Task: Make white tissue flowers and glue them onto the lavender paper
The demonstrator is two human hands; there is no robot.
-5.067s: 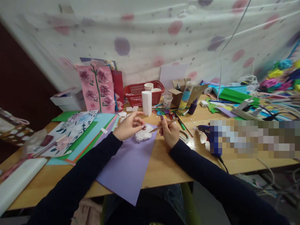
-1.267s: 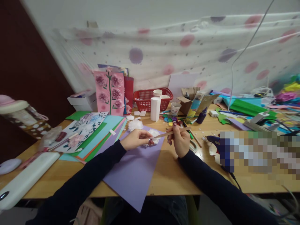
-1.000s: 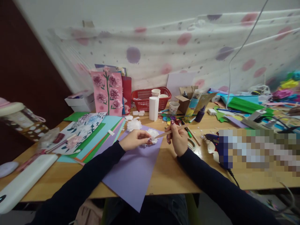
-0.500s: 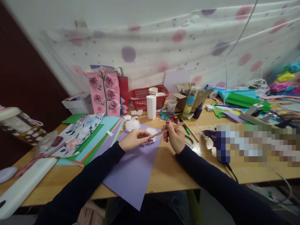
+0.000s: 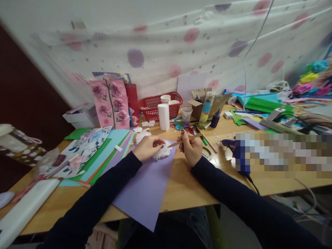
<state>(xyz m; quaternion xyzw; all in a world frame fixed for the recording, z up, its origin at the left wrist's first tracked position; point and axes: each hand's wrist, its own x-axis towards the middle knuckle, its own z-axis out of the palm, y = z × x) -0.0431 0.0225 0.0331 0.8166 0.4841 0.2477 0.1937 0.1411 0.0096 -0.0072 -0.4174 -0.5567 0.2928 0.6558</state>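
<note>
Ahead of you, white sheeting [image 5: 160, 41] with pink and purple blotches covers part of the pale wall [image 5: 103, 10]; a dark brown panel [image 5: 15, 76] rises at your left, a wooden table [image 5: 181, 186] below.

It was a craft corner, though whether in a home or a studio I couldn't tell. The long, light-brown wooden worktop [image 5: 186, 190] gave it away: overlapping sheets of green, blue and orange paper [image 5: 102, 152] lay toward the left, and a pink rectangular card with raised purple flowers [image 5: 110, 103] stood behind them. Near the middle sat a red lattice plastic basket [image 5: 149, 113] holding white paper cups [image 5: 165, 99]; farther right lay a dark-blue glue gun [image 5: 230, 144]. White sheeting spotted pink and purple [image 5: 160, 45] covered much of the wall.
</note>
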